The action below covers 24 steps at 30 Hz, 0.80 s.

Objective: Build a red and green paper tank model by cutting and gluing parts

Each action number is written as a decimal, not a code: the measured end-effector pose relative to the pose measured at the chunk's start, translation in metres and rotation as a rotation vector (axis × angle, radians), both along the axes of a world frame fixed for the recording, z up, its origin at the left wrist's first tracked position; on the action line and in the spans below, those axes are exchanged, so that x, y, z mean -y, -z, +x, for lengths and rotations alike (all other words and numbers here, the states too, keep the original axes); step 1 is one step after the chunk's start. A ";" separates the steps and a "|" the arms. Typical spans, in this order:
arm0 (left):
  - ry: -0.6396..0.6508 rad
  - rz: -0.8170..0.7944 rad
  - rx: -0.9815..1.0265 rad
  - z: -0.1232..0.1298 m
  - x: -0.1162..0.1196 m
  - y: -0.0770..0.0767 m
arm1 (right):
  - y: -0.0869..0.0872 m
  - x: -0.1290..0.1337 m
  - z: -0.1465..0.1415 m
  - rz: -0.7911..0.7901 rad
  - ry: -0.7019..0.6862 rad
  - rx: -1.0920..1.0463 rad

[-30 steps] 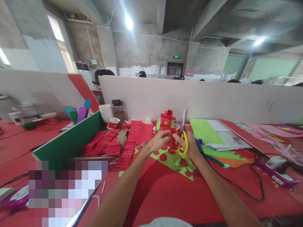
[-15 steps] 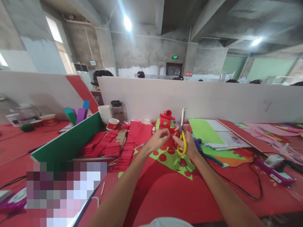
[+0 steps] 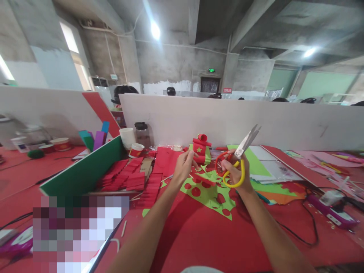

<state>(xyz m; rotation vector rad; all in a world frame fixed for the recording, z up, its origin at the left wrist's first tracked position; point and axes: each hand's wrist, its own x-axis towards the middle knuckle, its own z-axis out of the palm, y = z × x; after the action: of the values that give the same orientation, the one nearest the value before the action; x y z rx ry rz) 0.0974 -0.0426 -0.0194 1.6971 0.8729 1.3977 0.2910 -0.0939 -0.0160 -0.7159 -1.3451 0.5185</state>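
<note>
The right hand (image 3: 240, 170) is closed around scissors (image 3: 240, 151) with one red and one yellow handle loop; the blades point up and away, their tips slightly parted. The left hand (image 3: 183, 165), well apart from it, has its fingers bent in toward the thumb; whether it pinches anything, I cannot tell. Just beyond and between the hands stands a red and green paper model (image 3: 199, 149) with a yellow star on its front and a rolled red tube at its top. Below the hands, nearer the body, a green paper sheet (image 3: 203, 195) full of round holes lies on the red bench (image 3: 204, 239). Left of the left hand are red paper strips (image 3: 135, 180), with a green board (image 3: 82, 167) beyond them. Right of the right hand lies a light green sheet (image 3: 257, 162).
</note>
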 end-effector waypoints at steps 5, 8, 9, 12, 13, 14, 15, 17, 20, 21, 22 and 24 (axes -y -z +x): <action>-0.055 0.018 0.167 -0.003 -0.003 -0.004 | 0.001 -0.012 0.006 -0.110 -0.005 0.000; 0.082 -0.026 0.078 0.000 -0.002 -0.006 | 0.007 -0.017 0.002 -0.175 -0.017 0.058; 0.131 -0.046 0.028 0.002 -0.001 -0.005 | 0.009 -0.018 -0.001 -0.186 -0.024 0.080; 0.247 -0.082 -0.074 0.008 0.003 -0.002 | 0.017 -0.020 -0.010 -0.213 -0.064 0.117; 0.278 -0.085 -0.088 0.009 0.003 0.000 | 0.019 -0.020 -0.012 -0.218 -0.082 0.117; 0.302 -0.086 -0.098 0.010 0.004 0.000 | 0.021 -0.021 -0.014 -0.220 -0.098 0.112; 0.320 -0.091 -0.108 0.010 0.005 0.000 | 0.022 -0.021 -0.016 -0.220 -0.110 0.106; 0.333 -0.107 -0.127 0.009 0.005 0.000 | 0.023 -0.020 -0.019 -0.211 -0.114 0.101; 0.328 -0.124 -0.129 0.008 0.006 -0.003 | 0.023 -0.019 -0.019 -0.194 -0.098 0.096; 0.325 -0.123 -0.124 0.009 0.006 -0.003 | 0.023 -0.019 -0.019 -0.188 -0.090 0.095; 0.326 -0.122 -0.119 0.009 0.006 -0.003 | 0.022 -0.020 -0.019 -0.184 -0.080 0.094; 0.333 -0.123 -0.112 0.010 0.007 -0.003 | 0.023 -0.021 -0.018 -0.181 -0.065 0.097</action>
<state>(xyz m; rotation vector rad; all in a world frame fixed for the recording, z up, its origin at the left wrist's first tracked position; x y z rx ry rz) 0.1073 -0.0496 -0.0165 1.7454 0.6826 1.0158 0.2728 -0.0728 -0.0392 -0.8563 -1.4273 0.6711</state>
